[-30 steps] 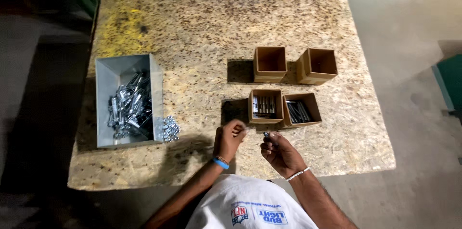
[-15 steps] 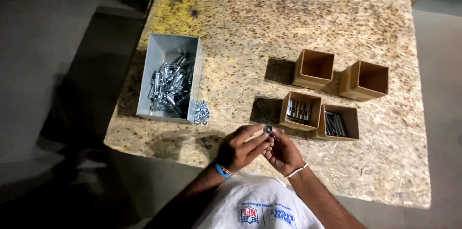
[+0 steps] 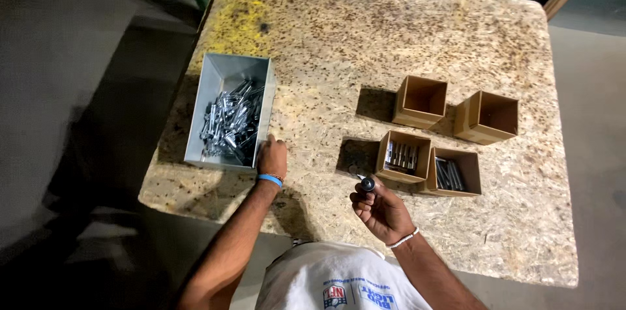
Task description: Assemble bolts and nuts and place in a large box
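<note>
— Bolts, sorting, mid-step: what has each hand got?

— Right hand (image 3: pixel 381 209) sits at the near edge of the table (image 3: pixel 417 43), fingers closed round one small bolt (image 3: pixel 366 183), its head poking up above the fingertips. Left hand (image 3: pixel 272 157) is out at nine o'clock from it, resting at the near right corner of the grey bin (image 3: pixel 207 98) full of loose bolts (whether that grip has closed on anything I cannot tell; the fingers are hidden against the bin wall).

— And the boxes?

— Four brown ones. The near pair, at one o'clock from the right hand, each hold a row of bolts: left box (image 3: pixel 405 155), right box (image 3: pixel 452 172). The far pair (image 3: pixel 420 100) look empty.

— So the step?

— I'd judge one bolt is in hand, not yet boxed. The next move calls for matching it to the proper near box and laying it in line with the others.
</note>
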